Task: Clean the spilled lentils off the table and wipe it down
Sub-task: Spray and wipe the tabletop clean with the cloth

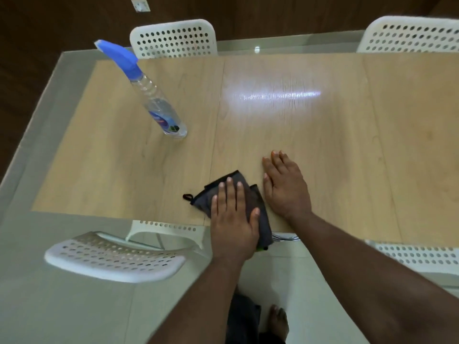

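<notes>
Lentils aren't visible on the pale wooden table (323,145). Left hand (233,219) presses flat, fingers straight, on the folded dark grey cloth (238,180); right hand (285,187) rests flat, holding nothing. Overhanging the near edge, the cloth could slide off.

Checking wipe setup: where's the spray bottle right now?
In the head view the spray bottle stands upright on the table's far-left part, just in front of a white chair, well clear of the dark cloth.

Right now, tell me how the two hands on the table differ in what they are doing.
The left hand lies flat on the dark grey cloth, pressing it to the table; the right hand rests on bare wood and touches no cloth. The left hand sits at the table's near edge, while the right hand reaches further in. Both lie palm down with straight fingers, side by side.
</notes>
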